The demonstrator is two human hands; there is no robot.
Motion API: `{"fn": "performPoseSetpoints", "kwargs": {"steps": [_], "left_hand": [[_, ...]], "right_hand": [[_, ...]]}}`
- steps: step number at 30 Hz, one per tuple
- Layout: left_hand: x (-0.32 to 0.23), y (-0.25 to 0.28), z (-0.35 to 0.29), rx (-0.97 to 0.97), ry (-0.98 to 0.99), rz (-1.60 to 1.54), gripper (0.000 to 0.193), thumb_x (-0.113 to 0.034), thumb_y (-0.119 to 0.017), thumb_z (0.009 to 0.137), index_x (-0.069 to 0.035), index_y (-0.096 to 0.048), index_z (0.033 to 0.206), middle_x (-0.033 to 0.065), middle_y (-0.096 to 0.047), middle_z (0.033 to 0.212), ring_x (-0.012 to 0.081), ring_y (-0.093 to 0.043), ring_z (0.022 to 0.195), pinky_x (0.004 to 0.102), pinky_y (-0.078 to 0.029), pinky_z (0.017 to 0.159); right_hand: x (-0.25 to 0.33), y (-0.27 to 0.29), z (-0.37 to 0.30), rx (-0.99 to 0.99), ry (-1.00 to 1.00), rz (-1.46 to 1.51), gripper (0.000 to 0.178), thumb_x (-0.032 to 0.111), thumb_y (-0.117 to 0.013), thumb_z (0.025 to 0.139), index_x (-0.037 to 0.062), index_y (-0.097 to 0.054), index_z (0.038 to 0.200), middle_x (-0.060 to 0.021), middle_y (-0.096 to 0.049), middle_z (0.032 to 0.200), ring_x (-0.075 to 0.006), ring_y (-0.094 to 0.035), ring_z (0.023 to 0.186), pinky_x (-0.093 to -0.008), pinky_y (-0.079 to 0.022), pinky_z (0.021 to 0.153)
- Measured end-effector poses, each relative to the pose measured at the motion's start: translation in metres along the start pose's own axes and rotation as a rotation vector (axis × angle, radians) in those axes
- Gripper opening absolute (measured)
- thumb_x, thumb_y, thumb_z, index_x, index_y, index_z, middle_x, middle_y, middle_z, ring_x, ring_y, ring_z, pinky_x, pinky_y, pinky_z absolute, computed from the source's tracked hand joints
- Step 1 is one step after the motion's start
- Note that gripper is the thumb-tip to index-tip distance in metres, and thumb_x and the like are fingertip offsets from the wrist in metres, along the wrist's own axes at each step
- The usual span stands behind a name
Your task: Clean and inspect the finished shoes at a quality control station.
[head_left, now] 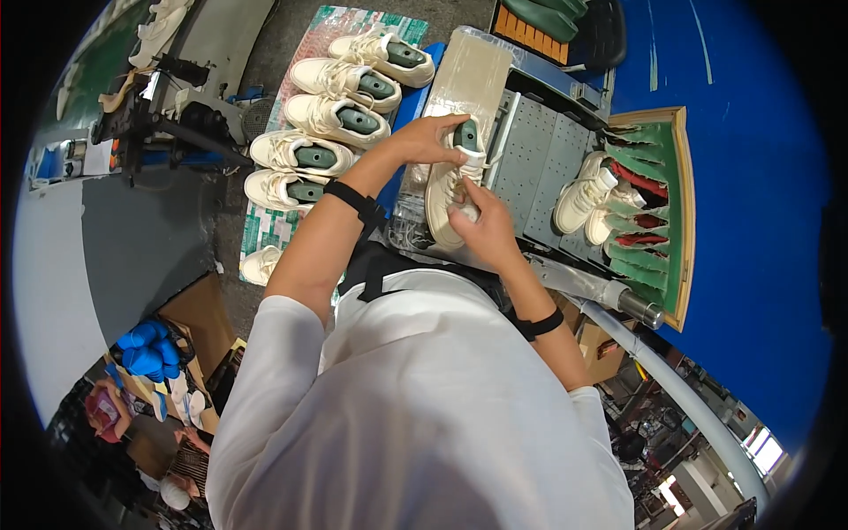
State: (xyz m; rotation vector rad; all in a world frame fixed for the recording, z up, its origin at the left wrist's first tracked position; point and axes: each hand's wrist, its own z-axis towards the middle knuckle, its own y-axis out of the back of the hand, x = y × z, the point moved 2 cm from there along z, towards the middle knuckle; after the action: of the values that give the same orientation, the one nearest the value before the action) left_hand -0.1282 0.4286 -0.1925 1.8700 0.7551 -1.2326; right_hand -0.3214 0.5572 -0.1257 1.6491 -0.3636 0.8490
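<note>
A cream lace-up sneaker [439,205] with a dark green shoe last [465,134] inside it is between my hands, its toe toward me. My left hand [427,141] grips the sneaker around its heel collar, with thumb and fingers bent on either side of the opening. At the lacing, my right hand [484,228] has its thumb and forefinger closed on the shoelace [466,170]. The fingers partly cover the lace, and a loose end sticks out toward the right.
Several similar sneakers [329,119] with lasts stand on a patterned board [265,225] at left. At right, a perforated metal conveyor [541,168] carries sneakers [583,193] beside a wood-framed opening [680,221] with torn green flaps. Green lasts [543,18] lie at the back. Co-workers [108,411] are lower left.
</note>
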Motion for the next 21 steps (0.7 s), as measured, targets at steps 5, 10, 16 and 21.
{"fn": "performPoseSetpoints", "kwargs": {"steps": [5, 10, 16, 21], "left_hand": [[0.002, 0.001, 0.001, 0.064, 0.061, 0.081, 0.101, -0.044, -0.092, 0.077, -0.019, -0.047, 0.164, 0.0245, -0.057, 0.156, 0.0332, -0.056, 0.146, 0.0370, -0.047, 0.115], [0.005, -0.006, -0.001, -0.001, 0.057, 0.060, 0.102, -0.046, -0.092, 0.078, -0.017, -0.046, 0.164, 0.0240, -0.050, 0.163, 0.0336, -0.053, 0.148, 0.0378, -0.045, 0.118], [-0.007, -0.031, -0.006, -0.197, -0.003, -0.039, 0.099, -0.038, -0.095, 0.076, -0.003, -0.049, 0.156, 0.0229, -0.058, 0.154, 0.0332, -0.057, 0.144, 0.0386, -0.045, 0.118], [-0.002, -0.030, -0.001, -0.201, 0.003, -0.080, 0.095, -0.036, -0.095, 0.076, -0.002, -0.052, 0.154, 0.0213, -0.066, 0.144, 0.0286, -0.064, 0.134, 0.0368, -0.050, 0.112]], "right_hand": [[0.032, -0.008, -0.026, 0.425, -0.081, 0.463, 0.064, 0.018, -0.078, 0.087, -0.0014, -0.062, 0.145, -0.0112, -0.072, 0.109, -0.0218, -0.069, 0.104, -0.0358, -0.053, 0.098], [0.003, 0.019, -0.027, 0.092, -0.080, 0.199, 0.067, 0.020, -0.078, 0.085, -0.0055, -0.060, 0.144, -0.0179, -0.072, 0.112, -0.0338, -0.070, 0.105, -0.0416, -0.053, 0.098], [-0.019, 0.021, -0.010, -0.020, 0.022, -0.086, 0.074, 0.023, -0.078, 0.084, -0.0090, -0.056, 0.146, -0.0210, -0.067, 0.108, -0.0389, -0.066, 0.101, -0.0462, -0.052, 0.092], [-0.024, 0.025, -0.011, -0.017, 0.070, -0.079, 0.082, 0.029, -0.080, 0.080, -0.0099, -0.054, 0.147, -0.0239, -0.067, 0.113, -0.0406, -0.064, 0.109, -0.0496, -0.048, 0.100]]}}
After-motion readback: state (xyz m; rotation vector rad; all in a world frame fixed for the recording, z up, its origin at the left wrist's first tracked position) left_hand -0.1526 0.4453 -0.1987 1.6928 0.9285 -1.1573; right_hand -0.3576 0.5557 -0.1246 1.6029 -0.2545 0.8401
